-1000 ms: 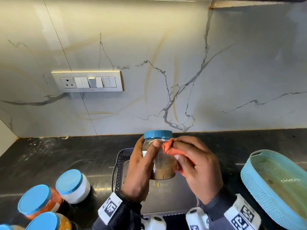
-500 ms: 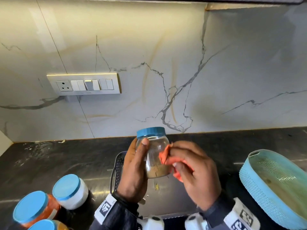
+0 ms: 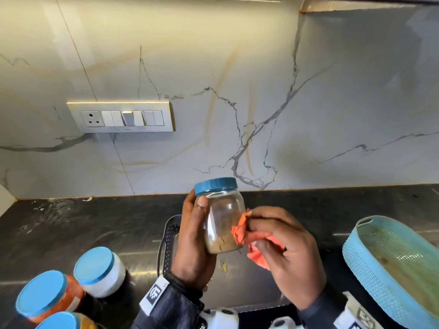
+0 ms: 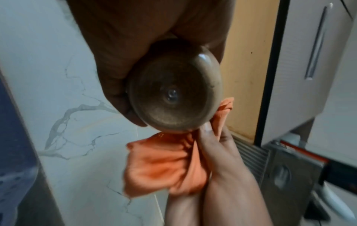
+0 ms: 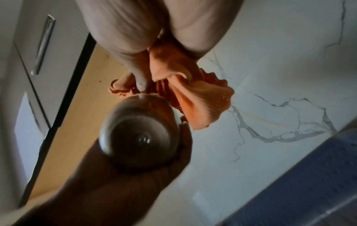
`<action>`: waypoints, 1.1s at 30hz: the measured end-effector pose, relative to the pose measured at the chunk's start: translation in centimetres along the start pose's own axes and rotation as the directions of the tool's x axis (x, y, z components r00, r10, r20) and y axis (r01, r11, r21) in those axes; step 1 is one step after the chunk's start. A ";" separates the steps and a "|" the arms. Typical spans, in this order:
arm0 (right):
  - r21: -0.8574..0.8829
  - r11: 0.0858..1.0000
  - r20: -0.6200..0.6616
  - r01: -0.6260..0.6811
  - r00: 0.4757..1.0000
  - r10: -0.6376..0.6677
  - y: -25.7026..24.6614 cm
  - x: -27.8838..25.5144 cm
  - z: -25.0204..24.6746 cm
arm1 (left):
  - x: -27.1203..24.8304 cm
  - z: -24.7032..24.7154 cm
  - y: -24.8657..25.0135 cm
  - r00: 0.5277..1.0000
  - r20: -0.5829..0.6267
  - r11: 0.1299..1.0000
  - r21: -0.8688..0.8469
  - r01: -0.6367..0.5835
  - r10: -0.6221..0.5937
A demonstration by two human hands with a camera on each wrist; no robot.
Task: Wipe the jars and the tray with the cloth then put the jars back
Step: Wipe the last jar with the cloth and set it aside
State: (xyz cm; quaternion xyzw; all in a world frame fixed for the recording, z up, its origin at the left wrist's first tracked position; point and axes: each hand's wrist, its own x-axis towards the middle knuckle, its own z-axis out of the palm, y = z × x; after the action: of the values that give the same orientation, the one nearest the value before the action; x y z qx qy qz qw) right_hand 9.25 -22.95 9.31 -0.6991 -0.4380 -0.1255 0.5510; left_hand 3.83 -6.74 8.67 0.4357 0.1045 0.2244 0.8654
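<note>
- Blue-lidded jars stood three together on the dark countertop [image 3: 71,224] at the far left: a white-filled jar [image 3: 101,273], an orange-filled jar [image 3: 51,296] nearer us, and a third jar [image 3: 64,321] cut off at the bottom edge; we could read no labels on them.
- On the marble wall above them we counted one switch plate [image 3: 121,116], with one socket and several rocker switches.
- Our left hand [image 3: 192,245] held a fourth jar [image 3: 224,222] upright in the air over the black tray [image 3: 169,233], fingers and thumb curled round the clear body, the thumb pressed to its front just under the blue lid [image 3: 216,185]; brownish powder lay in its bottom.
- We found no writing on this jar, and its clear base [image 4: 173,97] was plain in both wrist views.
- Our right hand [image 3: 285,252] pinched one bunched orange cloth [image 3: 240,231] between thumb and curled fingers, the cloth touching the jar's lower right side.
- One light blue basket [image 3: 370,267] sat at the far right, apart from the tray; our forearms hid most of the tray.
</note>
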 end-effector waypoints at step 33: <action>-0.115 0.990 -0.054 0.085 0.994 -0.091 1.1 3.1 0.4 | 0.1 -0.6 0.0 0.999 0.025 0.993 0.117 0.021 -0.024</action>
State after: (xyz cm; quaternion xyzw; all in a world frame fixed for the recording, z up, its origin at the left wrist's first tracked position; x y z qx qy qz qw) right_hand 11.79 -21.12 10.51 -0.7051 -0.4442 -0.1948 0.5172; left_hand 3.71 -6.30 8.32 0.4872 0.1108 0.2024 0.8423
